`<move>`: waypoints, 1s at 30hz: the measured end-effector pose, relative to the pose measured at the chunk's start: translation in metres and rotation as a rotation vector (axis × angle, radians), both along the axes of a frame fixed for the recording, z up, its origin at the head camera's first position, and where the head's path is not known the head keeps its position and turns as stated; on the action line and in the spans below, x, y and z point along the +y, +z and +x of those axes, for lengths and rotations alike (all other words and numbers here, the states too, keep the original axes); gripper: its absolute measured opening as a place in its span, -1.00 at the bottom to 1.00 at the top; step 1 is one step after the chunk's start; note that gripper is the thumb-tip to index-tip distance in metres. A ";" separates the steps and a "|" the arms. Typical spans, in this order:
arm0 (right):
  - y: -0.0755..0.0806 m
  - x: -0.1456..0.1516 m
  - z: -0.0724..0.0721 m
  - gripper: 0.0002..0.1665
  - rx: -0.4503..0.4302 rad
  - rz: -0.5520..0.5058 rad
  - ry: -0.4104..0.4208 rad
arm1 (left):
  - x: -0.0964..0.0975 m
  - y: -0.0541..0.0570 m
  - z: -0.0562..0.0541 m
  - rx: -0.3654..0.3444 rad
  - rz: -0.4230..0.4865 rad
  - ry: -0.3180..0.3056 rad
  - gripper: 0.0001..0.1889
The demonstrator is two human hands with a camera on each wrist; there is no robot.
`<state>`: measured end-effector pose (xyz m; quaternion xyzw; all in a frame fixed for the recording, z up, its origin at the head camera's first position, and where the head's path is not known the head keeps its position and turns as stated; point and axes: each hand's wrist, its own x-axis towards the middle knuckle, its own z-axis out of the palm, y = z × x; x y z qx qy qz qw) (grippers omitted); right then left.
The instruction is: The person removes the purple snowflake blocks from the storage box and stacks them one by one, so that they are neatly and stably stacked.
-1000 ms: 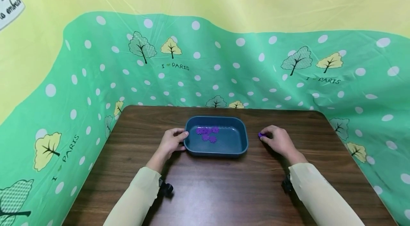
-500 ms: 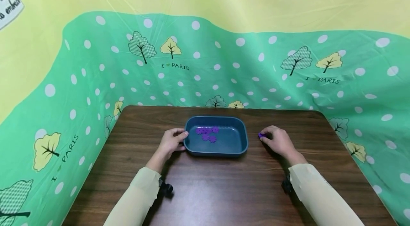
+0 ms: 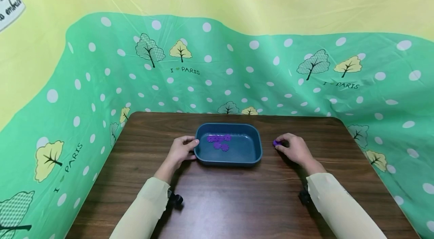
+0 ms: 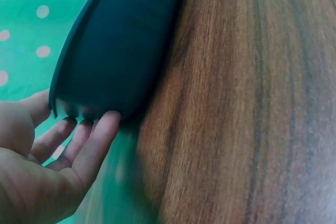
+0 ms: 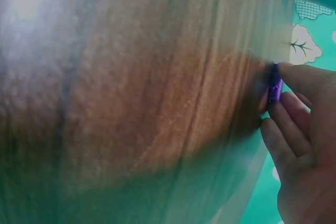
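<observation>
A dark teal plastic tray (image 3: 242, 148) sits on the brown table with several purple flower-shaped pieces (image 3: 217, 145) lying in its left half. My left hand (image 3: 181, 148) holds the tray's left end, thumb at the rim. In the left wrist view the fingertips (image 4: 109, 119) press against the tray's outer wall (image 4: 118, 51). To the right of the tray, my right hand (image 3: 294, 148) pinches a small purple piece (image 3: 277, 143) between thumb and fingers, low over the table. The right wrist view shows this purple piece (image 5: 275, 83) edge-on, its outline partly hidden by the fingers.
The wood-grain table (image 3: 223, 201) reaches back to a green and yellow printed cloth (image 3: 217, 73) hanging behind and at both sides. A small black device (image 3: 176, 199) is worn on the left wrist and another black device (image 3: 304, 195) on the right.
</observation>
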<state>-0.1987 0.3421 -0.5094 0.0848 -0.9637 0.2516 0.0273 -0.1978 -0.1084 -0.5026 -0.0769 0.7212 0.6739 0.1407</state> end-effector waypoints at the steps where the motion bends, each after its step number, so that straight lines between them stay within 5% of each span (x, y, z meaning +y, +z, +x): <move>1: 0.001 0.000 0.000 -0.75 -0.005 -0.003 0.002 | 0.000 0.000 0.000 -0.001 0.001 0.000 -0.58; 14: 0.016 -0.003 -0.001 -0.73 0.012 -0.018 0.048 | -0.001 -0.001 0.000 -0.005 0.003 -0.003 -0.58; 30: 0.047 -0.034 -0.011 -0.73 0.141 -0.059 0.140 | 0.001 0.000 -0.001 -0.019 0.000 0.006 -0.57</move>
